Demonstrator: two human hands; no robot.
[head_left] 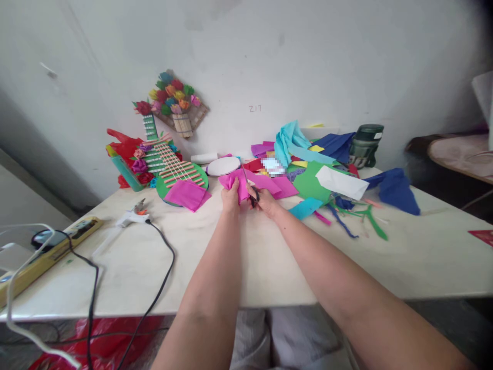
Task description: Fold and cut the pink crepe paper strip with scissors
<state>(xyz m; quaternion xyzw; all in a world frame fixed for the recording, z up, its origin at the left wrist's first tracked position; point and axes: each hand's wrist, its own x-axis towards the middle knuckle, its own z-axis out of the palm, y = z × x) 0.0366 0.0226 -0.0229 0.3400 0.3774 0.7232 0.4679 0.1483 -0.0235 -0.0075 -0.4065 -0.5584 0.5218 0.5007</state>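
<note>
My left hand [231,198] is closed on a piece of bright pink paper [239,186], pinching it up off the white table [269,262]. My right hand [265,201] grips a pair of scissors [249,189] with dark handles, its blades reaching into the pink paper beside my left fingers. More pink sheets lie close by: one [187,194] to the left, another [277,186] just behind my right hand.
A glue gun [131,216] with a black cord [162,267] lies at the left, near a power strip [50,252]. Paper flower crafts [162,159] lean on the wall. Coloured paper scraps [331,180], a white lid [223,165] and a green jar [365,144] crowd the back.
</note>
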